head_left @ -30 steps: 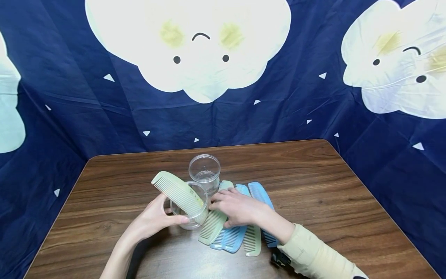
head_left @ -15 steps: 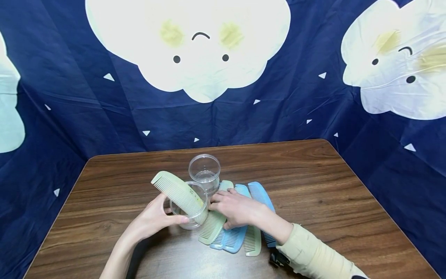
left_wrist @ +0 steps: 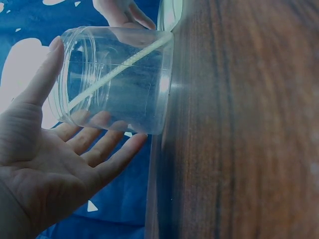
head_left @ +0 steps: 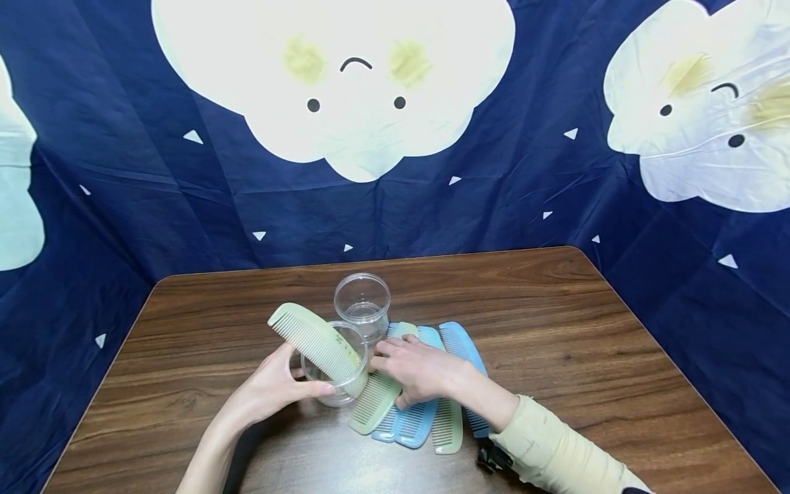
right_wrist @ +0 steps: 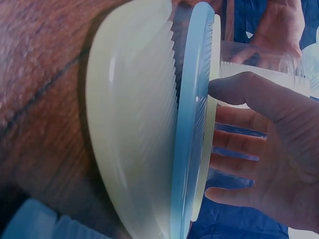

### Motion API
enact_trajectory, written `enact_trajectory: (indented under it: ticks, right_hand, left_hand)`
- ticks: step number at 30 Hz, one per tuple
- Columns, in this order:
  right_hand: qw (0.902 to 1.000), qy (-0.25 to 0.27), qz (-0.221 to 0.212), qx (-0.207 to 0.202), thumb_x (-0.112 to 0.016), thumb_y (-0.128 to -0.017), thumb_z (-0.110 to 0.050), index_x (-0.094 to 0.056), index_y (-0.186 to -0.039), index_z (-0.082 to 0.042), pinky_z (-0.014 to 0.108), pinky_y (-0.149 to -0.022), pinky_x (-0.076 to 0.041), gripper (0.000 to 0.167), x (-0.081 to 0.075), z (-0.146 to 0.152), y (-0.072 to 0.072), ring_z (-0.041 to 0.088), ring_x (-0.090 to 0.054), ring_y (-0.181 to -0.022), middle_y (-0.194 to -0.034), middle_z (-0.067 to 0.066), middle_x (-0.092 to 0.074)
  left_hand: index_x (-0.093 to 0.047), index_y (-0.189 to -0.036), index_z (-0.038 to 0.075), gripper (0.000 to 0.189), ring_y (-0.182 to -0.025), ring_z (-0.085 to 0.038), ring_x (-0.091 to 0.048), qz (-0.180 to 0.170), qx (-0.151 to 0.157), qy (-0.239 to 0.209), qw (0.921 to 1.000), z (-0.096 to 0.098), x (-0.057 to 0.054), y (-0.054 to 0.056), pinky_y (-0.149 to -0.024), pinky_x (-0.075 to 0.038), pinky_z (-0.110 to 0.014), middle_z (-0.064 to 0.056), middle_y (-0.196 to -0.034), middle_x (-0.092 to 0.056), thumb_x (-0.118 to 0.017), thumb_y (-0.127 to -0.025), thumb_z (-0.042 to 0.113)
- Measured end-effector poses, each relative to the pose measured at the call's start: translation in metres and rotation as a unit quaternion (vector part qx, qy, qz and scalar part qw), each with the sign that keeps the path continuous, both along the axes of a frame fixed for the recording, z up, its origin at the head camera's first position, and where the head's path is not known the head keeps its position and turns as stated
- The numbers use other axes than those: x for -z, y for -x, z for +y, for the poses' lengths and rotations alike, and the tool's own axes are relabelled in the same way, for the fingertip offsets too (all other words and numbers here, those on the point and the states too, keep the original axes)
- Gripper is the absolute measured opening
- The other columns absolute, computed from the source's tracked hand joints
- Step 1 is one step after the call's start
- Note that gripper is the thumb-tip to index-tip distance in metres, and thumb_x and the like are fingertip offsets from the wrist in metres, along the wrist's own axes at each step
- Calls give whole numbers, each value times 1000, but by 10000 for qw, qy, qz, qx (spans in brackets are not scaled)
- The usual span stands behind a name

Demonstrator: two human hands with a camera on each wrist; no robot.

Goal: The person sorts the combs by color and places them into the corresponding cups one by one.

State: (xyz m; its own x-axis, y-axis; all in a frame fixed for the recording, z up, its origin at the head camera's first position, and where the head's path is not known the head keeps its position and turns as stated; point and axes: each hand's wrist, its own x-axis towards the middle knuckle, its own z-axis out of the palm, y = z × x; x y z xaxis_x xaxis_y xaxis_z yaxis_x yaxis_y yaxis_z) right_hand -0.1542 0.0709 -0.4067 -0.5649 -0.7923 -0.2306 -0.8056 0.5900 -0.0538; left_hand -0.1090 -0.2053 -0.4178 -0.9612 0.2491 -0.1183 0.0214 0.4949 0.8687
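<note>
My left hand holds a clear plastic cup, thumb at the rim and fingers curved round its side. Inside the cup a light green comb leans, its upper end sticking out to the left. My right hand grips a second light green comb across its width, thumb on the near side and fingers across the far side. That comb lies on top of blue combs. In the right wrist view the thumb tip lies by the edge of a blue comb.
Another clear cup stands behind the first. Right of the pile lie a green comb and a blue comb, partly under the right forearm. The wooden table meets a dark blue curtain at the back.
The green comb under my right hand has turned slightly: its far end shifted right, uncovering blue teeth, and its near end moved left. The left hand and cup have stayed put.
</note>
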Motion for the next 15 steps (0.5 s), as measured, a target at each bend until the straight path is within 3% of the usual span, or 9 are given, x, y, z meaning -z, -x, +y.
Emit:
enact_trajectory:
  ticks: [15]
  right_hand:
    - [9999,47,-122,-83,-91,-76,-37,-57,-137,-28,44,-120,-40,70,1,0,2,14,-55,-131,-132,-9,-57]
  left_hand:
    - [-44,-148,13,87,-138,-34,-52,23,-5,36,10000,0,0,0,-106,-55,-45,-13,-149,-52,-90,-78,38]
